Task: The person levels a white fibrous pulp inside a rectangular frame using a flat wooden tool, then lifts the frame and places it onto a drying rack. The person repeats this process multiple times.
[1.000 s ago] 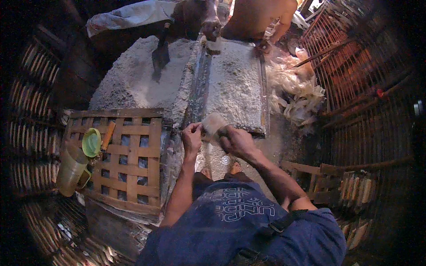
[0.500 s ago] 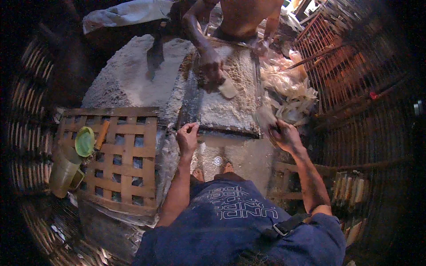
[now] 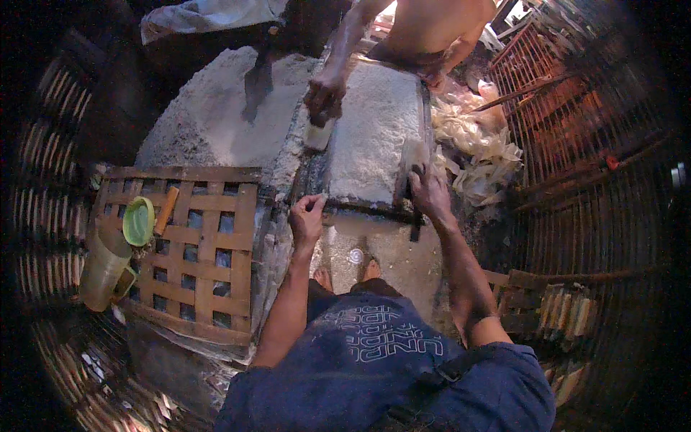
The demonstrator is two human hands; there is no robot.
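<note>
A shallow dark-framed tray (image 3: 366, 210) filled with white, crumbly material (image 3: 378, 122) lies ahead of me. At its near left corner, my left hand (image 3: 307, 218) is closed in a pinch; whatever sits between the fingertips is too small to make out. My right hand (image 3: 430, 191) grips a flat, pale scraper (image 3: 414, 157), which rests along the tray's right edge. Across from me, a co-worker's hand (image 3: 325, 99) holds another flat scraper (image 3: 317, 135) at the tray's left edge. The co-worker's other hand (image 3: 435, 79) is by the far right corner.
Left of the tray rises a large heap of white material (image 3: 216, 108). A woven slatted panel (image 3: 205, 270) lies nearer, with a plastic jug (image 3: 104, 270) and a green round container (image 3: 138, 222) beside it. Crumpled plastic sheets (image 3: 479, 144) are at right, before slatted walls.
My right hand has swung left and forward, bringing its scraper onto the tray's right edge. The co-worker's scraper has shifted from mid-tray to the left edge. The white surface looks smoother.
</note>
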